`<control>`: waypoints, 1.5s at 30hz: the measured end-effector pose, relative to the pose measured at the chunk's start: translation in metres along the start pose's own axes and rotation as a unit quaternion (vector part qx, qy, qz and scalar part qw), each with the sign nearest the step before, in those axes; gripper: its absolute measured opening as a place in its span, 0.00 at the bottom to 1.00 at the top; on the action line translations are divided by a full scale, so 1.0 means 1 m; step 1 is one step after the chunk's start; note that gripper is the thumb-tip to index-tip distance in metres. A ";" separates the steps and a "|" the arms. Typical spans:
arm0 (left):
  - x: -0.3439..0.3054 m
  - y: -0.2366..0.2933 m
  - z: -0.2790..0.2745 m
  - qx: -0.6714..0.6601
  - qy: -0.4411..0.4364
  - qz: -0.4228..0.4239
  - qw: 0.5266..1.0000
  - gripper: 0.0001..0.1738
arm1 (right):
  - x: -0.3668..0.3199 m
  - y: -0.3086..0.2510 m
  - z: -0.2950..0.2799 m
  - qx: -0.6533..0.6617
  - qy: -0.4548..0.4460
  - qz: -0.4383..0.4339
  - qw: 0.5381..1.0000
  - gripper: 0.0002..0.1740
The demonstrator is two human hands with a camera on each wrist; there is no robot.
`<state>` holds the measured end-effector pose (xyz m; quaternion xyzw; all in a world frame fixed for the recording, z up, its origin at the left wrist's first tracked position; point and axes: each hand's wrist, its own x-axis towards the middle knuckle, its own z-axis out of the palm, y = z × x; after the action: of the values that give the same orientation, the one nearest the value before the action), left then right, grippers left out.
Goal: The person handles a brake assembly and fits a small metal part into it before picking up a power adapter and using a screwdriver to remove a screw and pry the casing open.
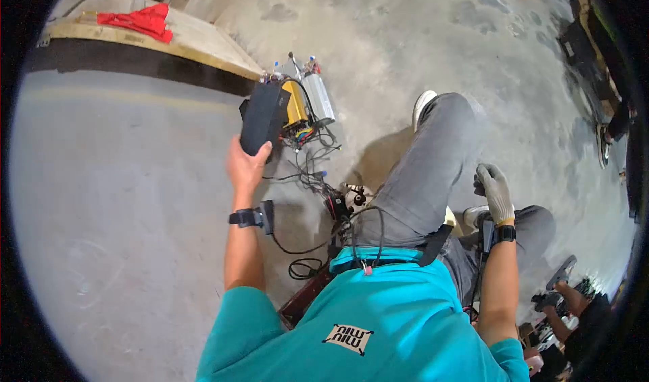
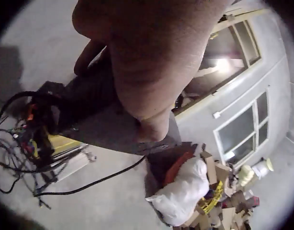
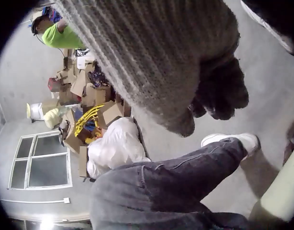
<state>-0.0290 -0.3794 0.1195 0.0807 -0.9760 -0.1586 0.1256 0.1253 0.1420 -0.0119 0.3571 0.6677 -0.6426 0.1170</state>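
My bare left hand (image 1: pixel 247 165) grips the near end of a black box-shaped unit (image 1: pixel 262 118), the thumb lying across its face. In the left wrist view the same unit (image 2: pixel 106 127) is partly covered by the hand. Just right of it, on the floor, lie a yellow-cased unit (image 1: pixel 296 103) and a silver-cased unit (image 1: pixel 318 98), with wires and connectors at their ends. My right hand (image 1: pixel 497 189) wears a grey knitted glove and hangs beside my knee. Its fingers are loosely curled and hold nothing.
A wooden platform (image 1: pixel 203 40) with a red cloth (image 1: pixel 142 22) on it stands at upper left. Tangled black cables (image 1: pixel 307 172) lie between the units and my leg. Other people are at the right edge. A white sack (image 3: pixel 119 146) lies by cardboard boxes.
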 end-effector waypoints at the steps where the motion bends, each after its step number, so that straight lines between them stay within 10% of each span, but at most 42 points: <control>1: 0.011 0.013 -0.012 -0.003 -0.001 0.007 1.000 0.35 | -0.002 -0.004 -0.002 0.010 0.008 -0.010 1.000 0.21; 11: 0.070 0.115 -0.125 -0.125 0.126 0.161 0.971 0.32 | -0.009 -0.017 -0.009 0.045 0.006 -0.064 0.997 0.20; 18: 0.102 0.206 -0.182 -0.460 0.079 0.263 0.844 0.20 | -0.014 -0.020 -0.013 0.054 0.021 -0.080 0.995 0.19; 21: 0.153 0.216 -0.203 -0.457 0.205 0.364 0.785 0.24 | -0.024 -0.029 -0.012 0.030 0.064 -0.102 0.992 0.19; 27: 0.151 0.315 -0.264 -0.304 0.067 0.462 0.830 0.48 | -0.036 -0.017 -0.019 0.029 0.110 -0.158 0.981 0.17; 28: 0.108 0.381 -0.243 -0.571 -0.063 0.425 0.700 0.49 | -0.039 -0.015 -0.019 0.039 0.134 -0.150 0.979 0.17; 32: 0.120 0.393 -0.230 -0.558 -0.252 0.398 0.683 0.45 | -0.046 -0.018 -0.019 0.107 0.167 -0.187 0.962 0.17; 38: 0.031 0.427 -0.089 -0.672 -0.229 0.187 0.679 0.31 | -0.075 -0.024 -0.034 0.258 0.126 -0.226 0.931 0.17; 45: -0.073 0.438 0.044 -0.472 -0.554 0.127 0.674 0.35 | -0.082 -0.016 -0.039 0.383 0.031 -0.240 0.891 0.23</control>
<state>-0.0227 0.0581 0.2080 -0.2166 -0.6631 -0.5961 -0.3975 0.1860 0.1531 0.0572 0.2226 0.4383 -0.8457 -0.2075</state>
